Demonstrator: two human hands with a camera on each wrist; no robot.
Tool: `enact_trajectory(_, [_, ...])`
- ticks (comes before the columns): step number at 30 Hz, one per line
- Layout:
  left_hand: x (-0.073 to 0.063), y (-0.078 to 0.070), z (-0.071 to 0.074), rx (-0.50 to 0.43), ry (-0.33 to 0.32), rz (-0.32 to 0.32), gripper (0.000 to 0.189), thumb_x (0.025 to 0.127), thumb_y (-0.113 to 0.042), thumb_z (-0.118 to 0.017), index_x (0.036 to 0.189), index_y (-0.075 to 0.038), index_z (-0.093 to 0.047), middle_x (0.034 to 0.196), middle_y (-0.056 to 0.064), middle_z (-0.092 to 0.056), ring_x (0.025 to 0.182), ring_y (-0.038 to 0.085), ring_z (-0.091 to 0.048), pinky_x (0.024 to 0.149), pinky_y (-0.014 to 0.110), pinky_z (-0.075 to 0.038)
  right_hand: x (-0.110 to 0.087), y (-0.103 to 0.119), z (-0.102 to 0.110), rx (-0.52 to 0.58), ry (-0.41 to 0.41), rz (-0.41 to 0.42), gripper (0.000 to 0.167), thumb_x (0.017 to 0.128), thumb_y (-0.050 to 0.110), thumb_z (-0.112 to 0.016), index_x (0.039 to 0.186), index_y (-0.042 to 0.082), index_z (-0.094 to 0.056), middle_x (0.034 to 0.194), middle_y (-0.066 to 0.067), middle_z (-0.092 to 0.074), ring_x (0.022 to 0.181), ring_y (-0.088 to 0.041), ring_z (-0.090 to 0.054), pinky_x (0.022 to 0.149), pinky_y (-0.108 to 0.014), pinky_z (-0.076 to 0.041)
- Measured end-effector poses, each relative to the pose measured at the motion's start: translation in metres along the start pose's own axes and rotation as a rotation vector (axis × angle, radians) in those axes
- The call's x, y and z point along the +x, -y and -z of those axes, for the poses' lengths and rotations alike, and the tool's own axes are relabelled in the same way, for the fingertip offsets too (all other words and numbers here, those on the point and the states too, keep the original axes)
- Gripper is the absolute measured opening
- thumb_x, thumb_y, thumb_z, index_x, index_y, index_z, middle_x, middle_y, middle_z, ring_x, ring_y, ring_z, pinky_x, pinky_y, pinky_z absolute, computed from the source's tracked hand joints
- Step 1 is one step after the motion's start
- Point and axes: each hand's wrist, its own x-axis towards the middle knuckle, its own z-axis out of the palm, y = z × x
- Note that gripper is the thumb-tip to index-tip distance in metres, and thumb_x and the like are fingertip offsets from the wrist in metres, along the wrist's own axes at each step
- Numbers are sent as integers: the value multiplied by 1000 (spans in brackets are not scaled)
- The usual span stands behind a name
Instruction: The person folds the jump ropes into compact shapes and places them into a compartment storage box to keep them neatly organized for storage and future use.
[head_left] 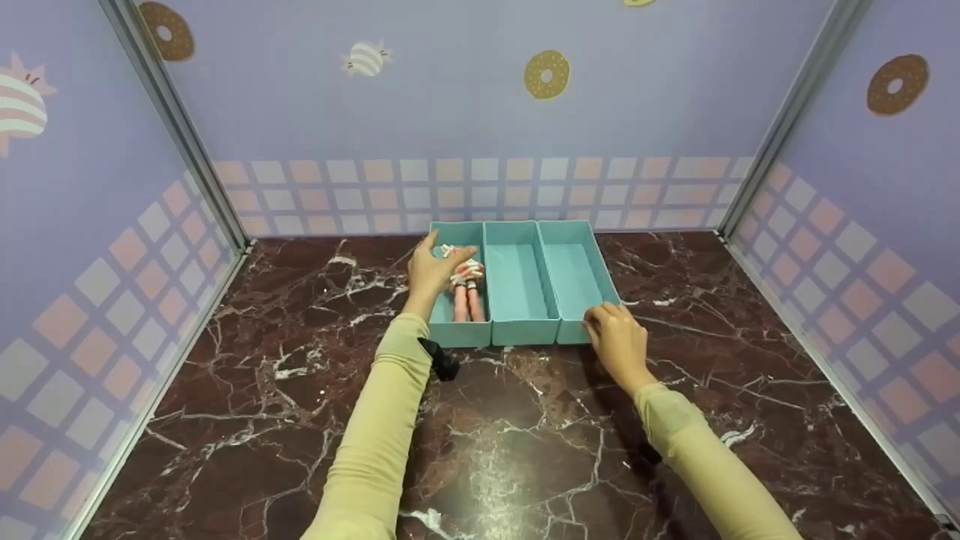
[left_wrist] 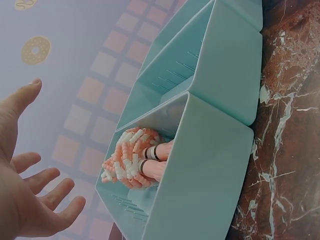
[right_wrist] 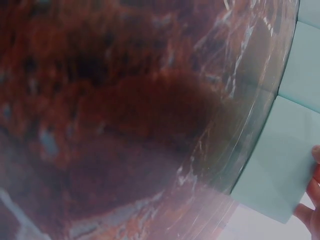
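Three teal bins stand side by side. In the left bin point(head_left: 459, 334) lies a beaded jump rope point(left_wrist: 131, 156), its pink and white beads bunched toward the back and its two pink handles toward the front. Over that bin's left side is my left hand point(head_left: 433, 274), fingers spread and holding nothing; the left wrist view shows them apart from the rope. My right hand point(head_left: 619, 341) grips the right bin point(right_wrist: 280, 155) at its front right corner, fingers curled at the rim. Between them is the middle bin point(head_left: 525, 332), with nothing in it.
The bins stand on a dark red marbled table point(head_left: 247, 450), close to the patterned back wall point(head_left: 480, 97). Side walls point(head_left: 885, 225) rise left and right, with metal posts at the corners. A black wrist camera point(head_left: 444, 364) sits on the left sleeve.
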Motion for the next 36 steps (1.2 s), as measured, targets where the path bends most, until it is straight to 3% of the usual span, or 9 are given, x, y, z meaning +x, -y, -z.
enact_trajectory(17, [-7,6,4,59,10,-31,86,91,-45,-83,161,-9,-45,165,17,-42,153,38,-35,123,52,-33,-3,3,1,4,8,18,10,88,2,-82,93,4,-73,91,-12,-69,84,-37,-66,61,-55,-57])
enact_trajectory(23, [-12,9,11,109,71,-62,81,95,-46,-78,161,-10,-45,165,17,-41,154,37,-35,123,54,-32,-14,-1,1,51,49,83,25,84,-8,-78,105,1,-68,100,-15,-66,91,-38,-60,73,-54,-58])
enact_trajectory(36, [-18,23,28,292,152,-183,77,99,-46,-72,160,-7,-45,161,21,-46,151,39,-39,124,53,-32,-15,3,10,59,143,69,31,85,-9,-76,114,-2,-68,108,-19,-67,99,-41,-62,88,-54,-56])
